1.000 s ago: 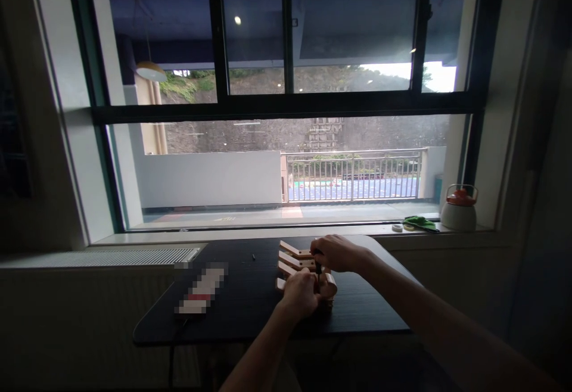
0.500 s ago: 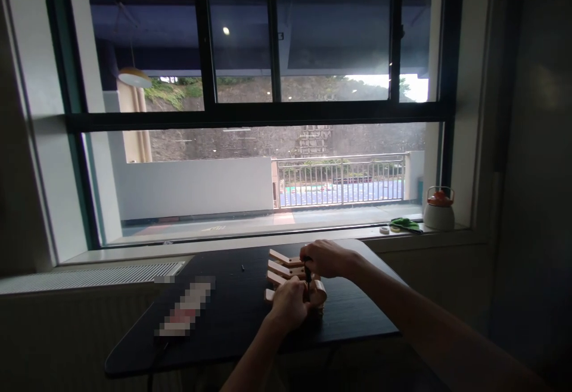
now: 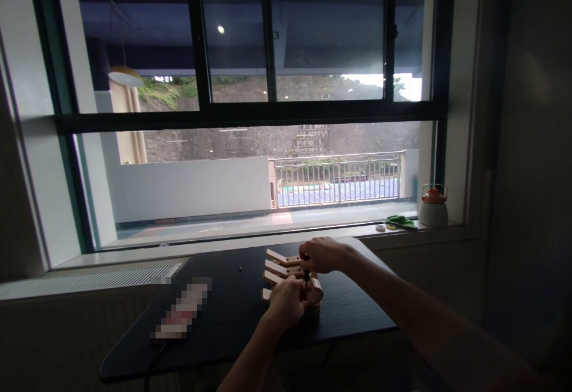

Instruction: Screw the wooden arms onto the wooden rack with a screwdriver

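A light wooden piece point(image 3: 277, 269) with several bent finger-like slats and a rounded end lies on the dark table. My left hand point(image 3: 286, 305) is closed around its near side, holding it against the table; the fingertips are partly hidden. Above the piece, my right hand point(image 3: 326, 255) is closed on the top of a dark screwdriver point(image 3: 306, 275). The screwdriver stands nearly upright, its tip pointing down at the wood beside my left fingers. Dark screw heads or holes show on the slats. Where the tip meets the wood cannot be made out.
A small dark screw-like part point(image 3: 240, 268) lies on the black table point(image 3: 223, 332). Left of it is a blurred-out flat object point(image 3: 183, 308) with a cable. On the windowsill stand a white jug point(image 3: 432, 212) with an orange lid, a green cloth-like item point(image 3: 401, 221) and tape rolls point(image 3: 380, 228).
The whole view has shifted slightly, so everything sits a little further left. Both hands keep their grips, and the screwdriver stays upright over the wooden piece.
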`<state>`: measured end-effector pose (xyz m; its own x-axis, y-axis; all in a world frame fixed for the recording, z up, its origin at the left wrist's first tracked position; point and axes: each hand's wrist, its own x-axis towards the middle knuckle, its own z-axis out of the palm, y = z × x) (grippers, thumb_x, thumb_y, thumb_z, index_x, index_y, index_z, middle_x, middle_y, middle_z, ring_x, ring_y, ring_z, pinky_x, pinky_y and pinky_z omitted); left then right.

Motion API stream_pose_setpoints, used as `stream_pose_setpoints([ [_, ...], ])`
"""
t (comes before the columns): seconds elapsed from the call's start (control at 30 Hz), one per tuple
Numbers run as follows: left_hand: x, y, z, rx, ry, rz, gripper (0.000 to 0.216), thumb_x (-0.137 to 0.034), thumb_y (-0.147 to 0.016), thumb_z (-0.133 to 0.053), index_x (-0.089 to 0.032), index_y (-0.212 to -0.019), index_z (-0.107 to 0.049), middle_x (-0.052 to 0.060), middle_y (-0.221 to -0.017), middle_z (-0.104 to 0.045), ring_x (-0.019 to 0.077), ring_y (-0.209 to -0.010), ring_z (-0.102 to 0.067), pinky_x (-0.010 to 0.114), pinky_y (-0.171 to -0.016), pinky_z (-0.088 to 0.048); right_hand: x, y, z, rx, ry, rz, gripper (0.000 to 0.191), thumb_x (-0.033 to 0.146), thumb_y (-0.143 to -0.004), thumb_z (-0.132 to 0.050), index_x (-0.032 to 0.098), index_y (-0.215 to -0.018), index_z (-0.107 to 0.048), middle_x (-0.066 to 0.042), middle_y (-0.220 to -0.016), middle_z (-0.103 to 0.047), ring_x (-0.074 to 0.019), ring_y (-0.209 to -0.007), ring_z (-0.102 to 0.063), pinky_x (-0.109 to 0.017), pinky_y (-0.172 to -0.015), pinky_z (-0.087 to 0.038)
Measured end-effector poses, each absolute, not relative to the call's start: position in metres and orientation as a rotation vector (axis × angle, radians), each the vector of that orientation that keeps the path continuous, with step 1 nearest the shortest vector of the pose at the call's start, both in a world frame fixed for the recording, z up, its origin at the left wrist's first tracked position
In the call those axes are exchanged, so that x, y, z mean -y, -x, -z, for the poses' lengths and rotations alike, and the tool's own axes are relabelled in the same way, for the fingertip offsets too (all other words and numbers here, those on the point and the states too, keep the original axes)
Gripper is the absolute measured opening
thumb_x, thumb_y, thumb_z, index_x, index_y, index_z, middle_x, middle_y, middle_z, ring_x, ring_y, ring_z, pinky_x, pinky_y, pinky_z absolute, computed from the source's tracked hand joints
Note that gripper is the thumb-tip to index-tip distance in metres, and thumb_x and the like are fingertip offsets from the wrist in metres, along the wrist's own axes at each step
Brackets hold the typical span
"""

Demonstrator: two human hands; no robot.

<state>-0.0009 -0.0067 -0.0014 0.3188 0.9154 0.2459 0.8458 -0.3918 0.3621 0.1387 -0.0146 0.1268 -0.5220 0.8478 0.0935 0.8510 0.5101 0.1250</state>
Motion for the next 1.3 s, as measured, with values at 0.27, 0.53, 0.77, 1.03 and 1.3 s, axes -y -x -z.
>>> stream_pose_setpoints([
  [0.27, 0.007, -0.002, 0.001, -1.628, -2.426, -0.616, 0.015, -0.032, -0.071, -0.064, -0.018, -0.077, -0.065, 0.003, -0.089, -0.064, 0.0185, -0.079, -0.06, 0.026, -0.063, -0.036, 0.015, -0.139, -0.123, 2.766, 1.473, 0.228, 0.027, 0.022, -0.08, -0.054, 0.021, -0.101, -0.071, -0.008, -0.098, -0.072, -0.0203, -0.088, -0.064, -0.025, -0.068, -0.04],
  [0.53, 0.007, 0.0, 0.001, -1.644, -2.408, -0.614, 0.02, -0.036, -0.07, -0.067, -0.02, -0.081, -0.066, 0.003, -0.093, -0.064, 0.0197, -0.083, -0.06, 0.026, -0.067, -0.039, 0.018, -0.136, -0.126, 2.728, 1.594, 0.289, 0.028, 0.024, -0.085, -0.05, 0.013, -0.1, -0.071, -0.015, -0.095, -0.071, -0.0237, -0.084, -0.065, -0.028, -0.065, -0.042],
  [0.77, 0.008, -0.001, 0.0, -1.617, -2.41, -0.631, 0.015, -0.034, -0.071, -0.066, -0.02, -0.078, -0.066, 0.003, -0.093, -0.064, 0.0194, -0.083, -0.06, 0.026, -0.067, -0.038, 0.016, -0.139, -0.136, 2.802, 1.548, 0.242, 0.03, 0.018, -0.077, -0.059, 0.019, -0.105, -0.069, -0.009, -0.099, -0.072, -0.0222, -0.088, -0.065, -0.026, -0.067, -0.042],
  [1.03, 0.006, -0.001, 0.001, -1.61, -2.447, -0.628, 0.016, -0.035, -0.071, -0.067, -0.021, -0.079, -0.066, 0.002, -0.092, -0.063, 0.0196, -0.083, -0.06, 0.026, -0.068, -0.038, 0.013, -0.138, -0.128, 2.779, 1.505, 0.274, 0.024, 0.02, -0.084, -0.052, 0.015, -0.098, -0.07, -0.01, -0.093, -0.072, -0.0211, -0.084, -0.064, -0.026, -0.066, -0.04],
  [1.3, 0.008, -0.001, 0.0, -1.625, -2.41, -0.623, 0.015, -0.032, -0.071, -0.065, -0.022, -0.082, -0.067, 0.002, -0.095, -0.064, 0.0195, -0.085, -0.06, 0.026, -0.069, -0.039, 0.021, -0.139, -0.131, 2.745, 1.564, 0.327, 0.026, 0.023, -0.085, -0.05, 0.013, -0.099, -0.07, -0.014, -0.092, -0.071, -0.0232, -0.081, -0.065, -0.028, -0.062, -0.04],
])
